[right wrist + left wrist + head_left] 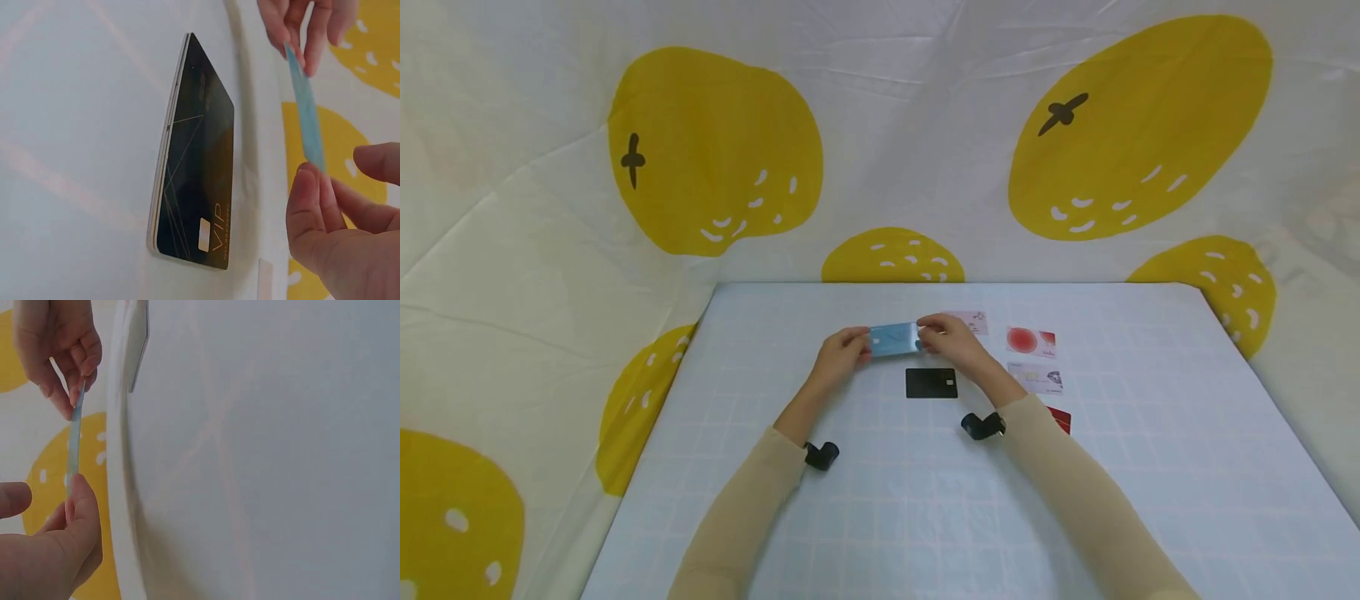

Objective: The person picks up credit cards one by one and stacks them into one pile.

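Between my two hands, raised over the table, is a light blue card (892, 340) with a glare on its right part. My left hand (840, 357) pinches its left end. At the other end, my right hand (953, 340) pinches it between thumb and fingers. Both wrist views show the blue card (307, 112) nearly edge-on, gripped at its two short ends. Just below the hands lies a black card (931, 383); in the right wrist view this black card (197, 162) carries the word VIP and looks like a stack of more than one.
Right of the hands lie a white card with a red circle (1031, 342), a pale card (1035, 378), and a red card (1060, 419) partly under the right sleeve. A pinkish card (973, 322) shows behind the right hand. A fruit-print cloth (917, 150) hangs behind the table (895, 517).
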A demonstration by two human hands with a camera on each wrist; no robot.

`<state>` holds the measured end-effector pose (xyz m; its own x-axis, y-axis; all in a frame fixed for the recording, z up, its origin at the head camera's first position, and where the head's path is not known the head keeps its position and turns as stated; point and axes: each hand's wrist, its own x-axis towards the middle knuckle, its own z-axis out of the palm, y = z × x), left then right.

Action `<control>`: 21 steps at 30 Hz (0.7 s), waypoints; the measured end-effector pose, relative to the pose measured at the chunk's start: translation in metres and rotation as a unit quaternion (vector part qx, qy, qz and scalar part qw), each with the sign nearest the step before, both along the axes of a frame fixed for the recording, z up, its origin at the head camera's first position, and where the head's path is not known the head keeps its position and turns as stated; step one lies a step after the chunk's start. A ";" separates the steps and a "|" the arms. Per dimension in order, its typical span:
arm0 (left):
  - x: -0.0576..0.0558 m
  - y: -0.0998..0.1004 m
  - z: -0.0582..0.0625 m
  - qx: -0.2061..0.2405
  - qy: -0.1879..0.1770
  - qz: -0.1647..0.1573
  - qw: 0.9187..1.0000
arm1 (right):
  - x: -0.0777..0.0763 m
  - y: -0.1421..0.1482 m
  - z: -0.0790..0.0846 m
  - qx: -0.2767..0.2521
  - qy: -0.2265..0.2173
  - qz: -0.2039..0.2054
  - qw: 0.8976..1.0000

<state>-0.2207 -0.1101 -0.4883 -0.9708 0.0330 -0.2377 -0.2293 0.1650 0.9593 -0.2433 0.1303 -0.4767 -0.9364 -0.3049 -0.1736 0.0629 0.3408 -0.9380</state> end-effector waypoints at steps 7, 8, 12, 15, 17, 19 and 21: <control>0.010 0.007 0.001 0.028 0.007 -0.019 0.999 | 0.019 0.013 0.003 -0.011 0.015 -0.002 1.000; 0.012 0.008 0.001 0.034 0.007 -0.021 0.999 | 0.022 0.015 0.004 -0.012 0.017 -0.002 1.000; 0.018 0.013 0.001 0.048 0.001 -0.029 0.998 | 0.031 0.021 0.004 -0.016 0.017 -0.006 1.000; 0.023 0.016 0.000 0.042 0.001 -0.038 0.998 | 0.038 0.026 0.005 -0.013 0.017 -0.009 1.000; 0.026 0.019 -0.001 0.035 0.000 -0.043 0.998 | 0.043 0.030 0.005 -0.012 0.013 -0.014 1.000; 0.028 0.021 -0.001 0.032 0.003 -0.048 0.998 | 0.047 0.032 0.005 -0.010 0.010 -0.016 1.000; 0.030 0.023 0.000 0.031 0.003 -0.052 0.998 | 0.051 0.035 0.006 -0.012 0.006 -0.019 1.000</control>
